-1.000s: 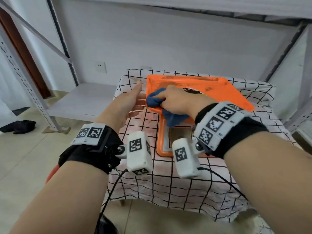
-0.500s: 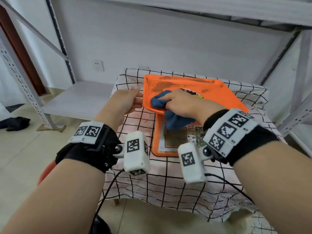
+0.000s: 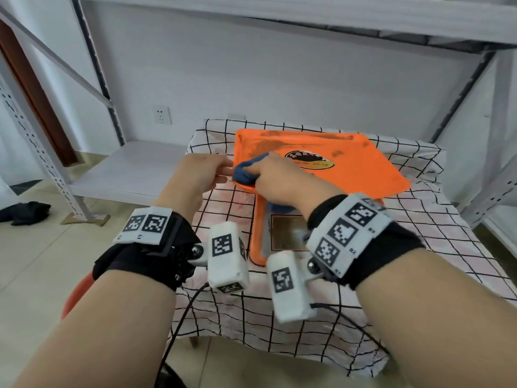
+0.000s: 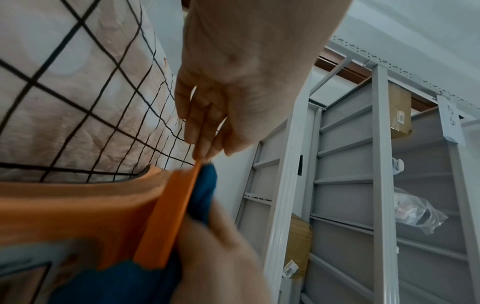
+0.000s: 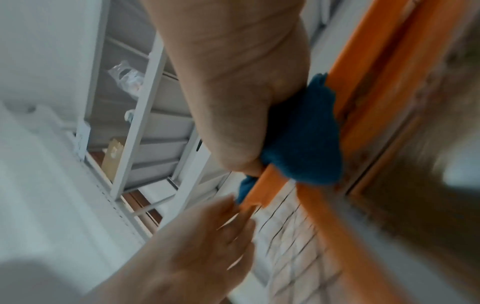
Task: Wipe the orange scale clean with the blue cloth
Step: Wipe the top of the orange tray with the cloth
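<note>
The orange scale stands on a small table, its dirty platter smeared with dark marks. My right hand grips the bunched blue cloth and presses it over the platter's left edge, near the front left corner. Part of the cloth hangs below the platter by the display. In the right wrist view the cloth wraps around the orange rim. My left hand is just left of the cloth. In the left wrist view its fingers and thumb pinch the platter's edge beside the cloth.
A black-and-white checked cloth covers the table. A low white shelf board of a metal rack lies to the left, and a rack upright stands at the right. A red stool and a dark bundle are on the floor.
My left hand went from an open palm beside the platter to fingers closed on its edge. The right hand slid the cloth a little farther back along the left rim.
</note>
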Tool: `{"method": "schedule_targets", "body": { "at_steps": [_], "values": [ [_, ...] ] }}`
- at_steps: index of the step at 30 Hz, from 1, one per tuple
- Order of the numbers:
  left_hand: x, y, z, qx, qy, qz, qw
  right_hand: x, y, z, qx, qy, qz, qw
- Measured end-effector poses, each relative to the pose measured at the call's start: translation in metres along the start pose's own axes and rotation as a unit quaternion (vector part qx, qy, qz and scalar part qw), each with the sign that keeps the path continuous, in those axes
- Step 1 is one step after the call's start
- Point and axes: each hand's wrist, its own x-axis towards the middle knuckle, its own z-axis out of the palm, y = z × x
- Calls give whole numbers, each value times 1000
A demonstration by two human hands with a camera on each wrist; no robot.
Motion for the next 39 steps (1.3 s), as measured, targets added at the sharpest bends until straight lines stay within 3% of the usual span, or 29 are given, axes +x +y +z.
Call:
{"method": "schedule_targets", "body": {
  "at_steps": [5,8,10,16,21,24,28,31,39],
  "values": [
    [-2,2,-2,0,-17,-2,1000,-12,63,-24,30,5,126,992],
    [-4,-1,-6,18,-47,20,999,-12,70,-25,13,-6,146,989],
    [-5,-4,-5,27,-49,35,998,-12,56,-25,-12,-15,134,991],
    [0,-5,5,57,0,56,997,8,1,-4,31,-12,8,999],
    [3,-4,9,35,16,38,999,-13,24,-17,65,-42,-87,993],
    [2,-3,9,28,17,31,999,-30,53,-28,55,-49,-64,995],
    [2,-2,8,28,12,23,999,-61,101,-49,63,-67,38,995],
    [1,-1,8,31,13,30,999,-73,102,-51,105,-45,73,991],
    [-1,-3,5,63,-3,25,998,-26,3,-11,132,-34,-54,989]
  ]
}}
